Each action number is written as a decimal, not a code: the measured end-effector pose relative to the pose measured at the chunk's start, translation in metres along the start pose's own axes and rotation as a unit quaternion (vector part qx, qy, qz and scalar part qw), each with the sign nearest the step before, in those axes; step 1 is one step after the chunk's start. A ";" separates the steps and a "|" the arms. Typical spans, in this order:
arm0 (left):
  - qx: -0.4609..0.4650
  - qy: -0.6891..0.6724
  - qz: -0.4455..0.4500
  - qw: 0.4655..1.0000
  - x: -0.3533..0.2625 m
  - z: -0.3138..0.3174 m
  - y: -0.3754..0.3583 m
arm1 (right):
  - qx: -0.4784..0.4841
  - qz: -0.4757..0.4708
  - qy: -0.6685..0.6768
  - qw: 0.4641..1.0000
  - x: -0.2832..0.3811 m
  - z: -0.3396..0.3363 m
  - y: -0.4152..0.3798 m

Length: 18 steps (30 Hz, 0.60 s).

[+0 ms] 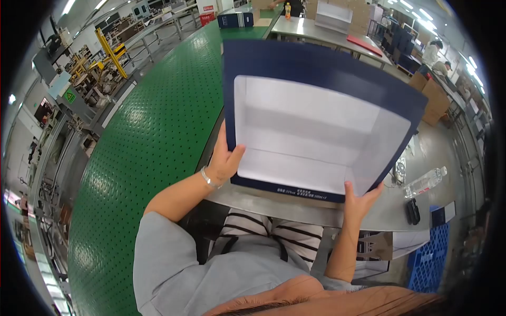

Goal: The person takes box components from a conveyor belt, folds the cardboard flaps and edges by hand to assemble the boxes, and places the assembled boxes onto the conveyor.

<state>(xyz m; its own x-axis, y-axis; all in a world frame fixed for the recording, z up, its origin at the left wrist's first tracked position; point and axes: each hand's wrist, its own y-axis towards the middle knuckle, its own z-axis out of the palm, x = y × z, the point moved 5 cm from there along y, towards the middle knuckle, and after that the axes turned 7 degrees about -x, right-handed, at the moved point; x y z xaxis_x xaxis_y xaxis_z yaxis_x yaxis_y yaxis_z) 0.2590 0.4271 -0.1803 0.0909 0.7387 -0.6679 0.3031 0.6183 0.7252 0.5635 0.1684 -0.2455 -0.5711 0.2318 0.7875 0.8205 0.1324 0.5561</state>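
A large dark blue box (327, 66) with a white inside and a wide window-like opening is held up in front of me, tilted. My left hand (225, 158) grips its left edge, the thumb over the rim of the opening. At the lower right corner my right hand (361, 203) holds the box, its thumb inside the opening and its other fingers behind. Small white print runs along the bottom border. Behind and below the box lies a steel table (379, 213), partly hidden by it.
A green perforated conveyor belt (153, 121) curves along my left. On the steel table at right lie a clear plastic bottle (426, 181) and a black object (412, 211). A blue plastic crate (429, 258) stands below. Another dark blue box (235, 20) sits farther up the belt.
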 end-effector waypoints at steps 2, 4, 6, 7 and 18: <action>0.002 0.007 0.053 0.999 -0.001 0.001 -0.014 | -0.002 0.010 0.023 1.000 -0.003 -0.001 -0.009; 0.004 0.015 0.067 0.998 0.011 -0.001 -0.027 | 0.008 0.020 0.030 0.999 -0.011 0.002 -0.014; 0.012 0.053 0.000 0.999 0.041 0.001 -0.041 | 0.040 0.010 -0.001 0.999 -0.021 0.004 -0.017; 0.016 0.069 -0.026 0.997 0.052 0.004 -0.040 | 0.050 0.003 -0.014 0.999 -0.025 0.006 -0.013; 0.092 0.006 0.039 0.995 0.085 -0.010 0.053 | 0.236 -0.039 0.142 0.961 -0.053 0.050 0.057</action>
